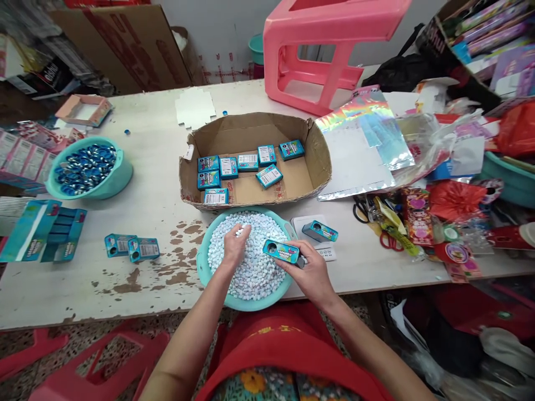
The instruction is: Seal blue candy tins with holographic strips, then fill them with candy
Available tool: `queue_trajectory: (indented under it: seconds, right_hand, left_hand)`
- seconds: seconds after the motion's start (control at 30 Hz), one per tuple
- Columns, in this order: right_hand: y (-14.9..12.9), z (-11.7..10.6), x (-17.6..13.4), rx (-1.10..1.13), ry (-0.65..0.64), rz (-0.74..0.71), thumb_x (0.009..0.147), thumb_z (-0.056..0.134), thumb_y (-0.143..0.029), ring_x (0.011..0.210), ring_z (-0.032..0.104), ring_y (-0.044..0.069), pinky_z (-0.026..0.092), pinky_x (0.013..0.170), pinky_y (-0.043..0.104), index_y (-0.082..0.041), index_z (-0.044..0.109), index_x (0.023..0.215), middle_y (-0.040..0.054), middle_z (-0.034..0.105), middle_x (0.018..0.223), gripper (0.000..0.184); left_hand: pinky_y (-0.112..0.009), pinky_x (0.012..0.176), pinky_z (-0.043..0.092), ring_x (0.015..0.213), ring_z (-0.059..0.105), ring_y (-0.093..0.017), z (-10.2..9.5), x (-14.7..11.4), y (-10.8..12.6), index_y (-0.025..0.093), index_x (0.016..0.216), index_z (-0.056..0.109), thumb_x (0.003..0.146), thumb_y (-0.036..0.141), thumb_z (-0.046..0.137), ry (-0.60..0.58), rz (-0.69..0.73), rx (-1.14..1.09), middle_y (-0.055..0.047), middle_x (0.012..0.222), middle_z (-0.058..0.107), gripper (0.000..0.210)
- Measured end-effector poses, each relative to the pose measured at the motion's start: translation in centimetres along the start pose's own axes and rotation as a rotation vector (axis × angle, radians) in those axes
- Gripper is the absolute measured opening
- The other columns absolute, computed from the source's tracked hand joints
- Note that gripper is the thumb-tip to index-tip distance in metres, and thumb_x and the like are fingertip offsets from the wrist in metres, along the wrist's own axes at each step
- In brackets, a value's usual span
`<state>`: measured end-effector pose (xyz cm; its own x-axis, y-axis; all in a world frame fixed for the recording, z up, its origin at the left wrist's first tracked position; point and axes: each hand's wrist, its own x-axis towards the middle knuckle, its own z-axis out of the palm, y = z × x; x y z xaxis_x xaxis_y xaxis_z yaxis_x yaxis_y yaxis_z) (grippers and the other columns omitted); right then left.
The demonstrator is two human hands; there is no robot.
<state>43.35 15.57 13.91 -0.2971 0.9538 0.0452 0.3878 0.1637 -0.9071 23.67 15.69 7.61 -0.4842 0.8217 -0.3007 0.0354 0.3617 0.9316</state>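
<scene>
My left hand (236, 245) is closed on some small white candies, a few showing at its fingertips. It is over a turquoise basin (204, 273) full of white candies (254, 278). My right hand (311, 273) grips a small blue candy box (281, 251), tilted over the basin's right side, with a round dark hole in its face. Just beyond that hand, another blue box (320, 230) with a round hole lies on a white scale (328, 252). Two more small blue boxes (144, 249) lie on the table to the left.
Behind the basin stands a cut-down cardboard box (246, 192) holding several blue boxes. A turquoise basket (112, 184) of blue and silver caps is at left, near flattened blue cartons (31, 231). Scissors (390, 241) and packaging clutter the right; a pink stool (273, 61) lies at the back.
</scene>
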Motion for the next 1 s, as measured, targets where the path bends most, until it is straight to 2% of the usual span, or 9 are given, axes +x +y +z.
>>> queue_trajectory:
  seconds: [0.07, 0.1, 0.2, 0.27, 0.43, 0.57, 0.73, 0.87, 1.0]
  right_hand:
    - [-0.6, 0.6, 0.3, -0.028, -0.010, -0.028, 0.074, 0.071, -0.027, 0.094, 0.059, 0.022, 0.048, 0.082, 0.036, -0.023, 0.061, 0.101, 0.0050, 0.061, 0.098, 0.029]
    - [-1.0, 1.0, 0.5, -0.043, -0.014, -0.048, 0.074, 0.071, -0.026, 0.094, 0.059, 0.023, 0.048, 0.082, 0.036, -0.023, 0.060, 0.101, 0.0051, 0.061, 0.098, 0.029]
    - [-2.2, 2.2, 1.1, -0.083, -0.054, -0.108, 0.074, 0.069, -0.022, 0.092, 0.059, 0.023, 0.048, 0.080, 0.036, -0.023, 0.060, 0.100, 0.0053, 0.062, 0.096, 0.027]
    - [-3.0, 2.9, 1.4, -0.088, -0.085, -0.135, 0.073, 0.069, -0.020, 0.089, 0.060, 0.023, 0.049, 0.078, 0.035, -0.024, 0.060, 0.099, 0.0049, 0.062, 0.093, 0.028]
    - [-3.7, 3.4, 1.4, -0.077, -0.058, -0.138, 0.073, 0.069, -0.021, 0.090, 0.060, 0.023, 0.048, 0.078, 0.036, -0.025, 0.060, 0.099, 0.0048, 0.063, 0.094, 0.028]
    - [-3.5, 3.3, 1.4, -0.071, -0.058, -0.104, 0.072, 0.071, -0.020, 0.089, 0.060, 0.022, 0.048, 0.078, 0.035, -0.024, 0.061, 0.098, 0.0042, 0.063, 0.093, 0.028]
    - [-3.3, 3.3, 1.6, -0.047, -0.035, -0.093, 0.071, 0.072, -0.022, 0.089, 0.060, 0.022, 0.049, 0.078, 0.035, -0.024, 0.061, 0.098, 0.0041, 0.063, 0.093, 0.029]
    - [-3.3, 3.1, 1.8, -0.030, -0.029, -0.102, 0.071, 0.073, -0.023, 0.089, 0.060, 0.022, 0.049, 0.078, 0.035, -0.025, 0.061, 0.098, 0.0038, 0.062, 0.092, 0.030]
    - [-3.3, 2.8, 1.9, -0.014, -0.023, -0.105, 0.071, 0.072, -0.021, 0.089, 0.060, 0.022, 0.049, 0.078, 0.035, -0.025, 0.061, 0.097, 0.0037, 0.062, 0.091, 0.028]
  left_hand:
    - [-0.018, 0.037, 0.027, 0.040, 0.041, -0.006, -0.3, -1.0, 2.5, 0.017, 0.066, 0.046, 0.073, 0.049, 0.063, -0.032, -0.114, -0.283, 0.005, 0.059, 0.047, 0.037]
    - [-0.017, 0.035, 0.026, 0.039, 0.041, -0.005, -0.3, -1.6, 3.8, 0.017, 0.067, 0.046, 0.073, 0.048, 0.064, -0.055, -0.126, -0.384, 0.004, 0.062, 0.050, 0.036]
    - [-0.017, 0.037, 0.034, 0.044, 0.049, -0.006, -0.5, -3.1, 7.2, 0.016, 0.071, 0.050, 0.074, 0.041, 0.064, -0.118, -0.053, -0.550, 0.001, 0.073, 0.056, 0.029]
    - [-0.019, 0.044, 0.042, 0.050, 0.055, -0.008, -0.5, -3.6, 8.3, 0.016, 0.072, 0.052, 0.074, 0.038, 0.064, -0.110, -0.008, -0.604, 0.001, 0.074, 0.058, 0.025]
    - [-0.021, 0.053, 0.047, 0.055, 0.058, -0.010, -0.5, -3.6, 8.5, 0.017, 0.073, 0.052, 0.077, 0.032, 0.064, 0.017, 0.093, -0.647, 0.003, 0.065, 0.055, 0.019]
    - [-0.021, 0.050, 0.046, 0.050, 0.056, -0.008, 0.0, -3.1, 8.0, 0.016, 0.071, 0.051, 0.076, 0.033, 0.065, 0.082, 0.060, -0.640, 0.003, 0.069, 0.057, 0.023]
    - [-0.021, 0.052, 0.047, 0.051, 0.057, -0.009, 0.2, -2.8, 8.2, 0.017, 0.075, 0.049, 0.074, 0.035, 0.066, 0.092, 0.057, -0.634, 0.005, 0.059, 0.054, 0.025]
    - [-0.022, 0.054, 0.048, 0.056, 0.060, -0.011, 0.2, -2.8, 8.7, 0.017, 0.081, 0.051, 0.073, 0.035, 0.068, 0.051, 0.004, -0.641, 0.002, 0.070, 0.061, 0.026]
    - [-0.022, 0.056, 0.046, 0.055, 0.057, -0.010, 0.5, -2.8, 9.0, 0.018, 0.073, 0.048, 0.077, 0.035, 0.064, 0.016, 0.074, -0.653, 0.005, 0.059, 0.051, 0.024]
